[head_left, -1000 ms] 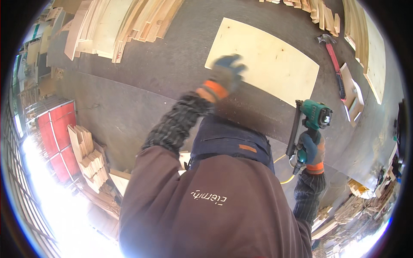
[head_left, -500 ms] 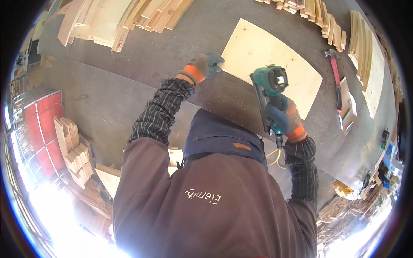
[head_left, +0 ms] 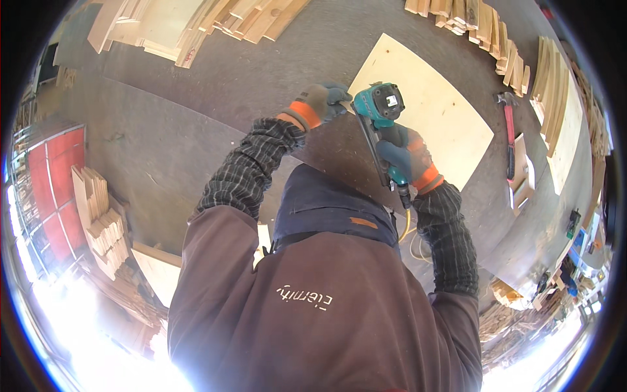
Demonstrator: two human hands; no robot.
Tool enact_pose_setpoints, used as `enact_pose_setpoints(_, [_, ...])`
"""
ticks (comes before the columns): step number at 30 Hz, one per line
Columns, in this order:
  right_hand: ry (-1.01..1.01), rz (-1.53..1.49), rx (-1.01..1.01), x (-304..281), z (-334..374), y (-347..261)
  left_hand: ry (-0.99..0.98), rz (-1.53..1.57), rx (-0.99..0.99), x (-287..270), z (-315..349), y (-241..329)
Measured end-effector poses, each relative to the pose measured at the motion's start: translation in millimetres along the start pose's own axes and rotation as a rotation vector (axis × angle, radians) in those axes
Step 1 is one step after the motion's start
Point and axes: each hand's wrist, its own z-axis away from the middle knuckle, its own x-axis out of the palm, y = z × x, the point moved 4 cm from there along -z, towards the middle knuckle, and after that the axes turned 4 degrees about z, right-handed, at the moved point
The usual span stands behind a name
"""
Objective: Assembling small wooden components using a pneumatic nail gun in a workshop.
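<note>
In my right hand point(head_left: 406, 157), gloved in grey with an orange cuff, is a teal and black air nailer point(head_left: 380, 104), fingers wrapped round its handle. Its head sits above the near left edge of a pale plywood board point(head_left: 434, 108), close to my other hand. My left hand point(head_left: 323, 104), in a matching glove, has its fingers closed at the board's left edge; part of the grip is hidden. From the nailer's base hangs a yellow air hose point(head_left: 406, 225). The nailer's tip is hidden from view.
The board lies on a wide dark worktop point(head_left: 176, 157). Wood strips point(head_left: 261, 19) are stacked at the far left, more strips point(head_left: 493, 32) at the far right. A red-handled hammer point(head_left: 509, 130) lies to the right, near a stack of curved pieces point(head_left: 555, 98).
My right hand has brought the nailer leftward and a little up, closer to my left hand. In the picture, the left hand and board have shifted slightly right.
</note>
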Motion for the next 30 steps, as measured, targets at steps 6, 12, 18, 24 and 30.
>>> enact_pose_setpoints(6, [0.018, 0.045, 0.000, -2.2, -0.4, 3.6, -0.015, 0.010, -0.070, 2.9, -0.4, -3.2])
enact_pose_setpoints(12, [0.052, 0.053, 0.016, -16.6, 17.5, 24.7, -0.037, 0.039, -0.153, 3.8, 3.7, -6.7])
enact_pose_setpoints(18, [0.117, -0.025, 0.053, -33.3, 43.8, 42.3, -0.034, 0.108, -0.310, 3.7, 3.4, 4.9])
enact_pose_setpoints(24, [0.164, -0.103, 0.055, -55.2, 73.8, 67.6, -0.044, 0.129, -0.403, 10.1, 3.1, -2.5])
enact_pose_setpoints(30, [0.196, -0.169, 0.061, -75.4, 102.7, 90.4, -0.029, 0.188, -0.371, 11.5, 5.7, -3.8])
